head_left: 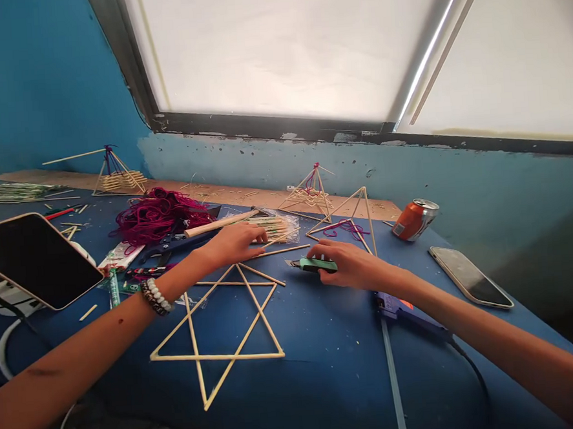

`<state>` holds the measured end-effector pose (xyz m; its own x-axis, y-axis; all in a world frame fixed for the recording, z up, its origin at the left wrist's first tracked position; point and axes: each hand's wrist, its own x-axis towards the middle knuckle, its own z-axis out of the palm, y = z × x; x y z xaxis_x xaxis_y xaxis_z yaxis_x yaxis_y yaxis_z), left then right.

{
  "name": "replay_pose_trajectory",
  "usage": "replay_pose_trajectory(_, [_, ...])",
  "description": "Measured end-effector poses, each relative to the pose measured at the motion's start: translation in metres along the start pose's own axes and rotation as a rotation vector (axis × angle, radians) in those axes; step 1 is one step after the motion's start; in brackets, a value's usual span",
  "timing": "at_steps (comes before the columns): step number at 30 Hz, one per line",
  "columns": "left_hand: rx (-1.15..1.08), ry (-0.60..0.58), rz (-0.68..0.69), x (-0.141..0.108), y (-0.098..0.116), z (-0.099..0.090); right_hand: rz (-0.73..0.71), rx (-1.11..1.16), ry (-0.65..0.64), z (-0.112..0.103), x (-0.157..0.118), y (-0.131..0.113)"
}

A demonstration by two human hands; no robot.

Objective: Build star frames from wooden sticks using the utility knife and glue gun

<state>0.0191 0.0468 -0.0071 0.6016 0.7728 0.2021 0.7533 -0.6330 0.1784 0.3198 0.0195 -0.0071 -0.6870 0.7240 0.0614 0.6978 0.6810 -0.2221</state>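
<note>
My right hand [342, 263] is closed around a green utility knife [319, 265], its blade out and pointing left. To the left, my left hand [237, 243], with beaded bracelets at the wrist, has its fingers bent over a thin wooden stick [288, 248]; the fingertips are partly hidden. Just behind it lies a clear plastic pack of sticks [280, 226]. A six-pointed star of joined sticks [227, 357] lies flat in front of my hands. Beyond my right hand stands an open stick pyramid frame [368, 216] with purple yarn [348, 229] at its base.
A purple glue gun [394, 306] lies under my right forearm, near a phone [469, 278] and a tilted orange can [415, 219]. Magenta yarn [158, 216], a hammer [219, 223] and a propped tablet [37, 262] are on the left. Yarn-wrapped pyramids [119, 176] stand behind.
</note>
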Motion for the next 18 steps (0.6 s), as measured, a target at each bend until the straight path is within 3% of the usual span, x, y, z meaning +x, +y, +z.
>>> replay_pose_trajectory(4, [-0.066,-0.102,0.178,-0.009,-0.003,-0.009,0.013,-0.031,-0.001,0.004,-0.001,0.001])
replay_pose_trajectory(12, [-0.119,-0.301,0.192,-0.006,0.004,-0.016,-0.021,-0.057,0.035,0.013,-0.004,0.005])
replay_pose_trajectory(18, [-0.054,-0.287,0.230,-0.002,0.000,-0.013,-0.023,-0.038,0.055,0.015,-0.006,0.006])
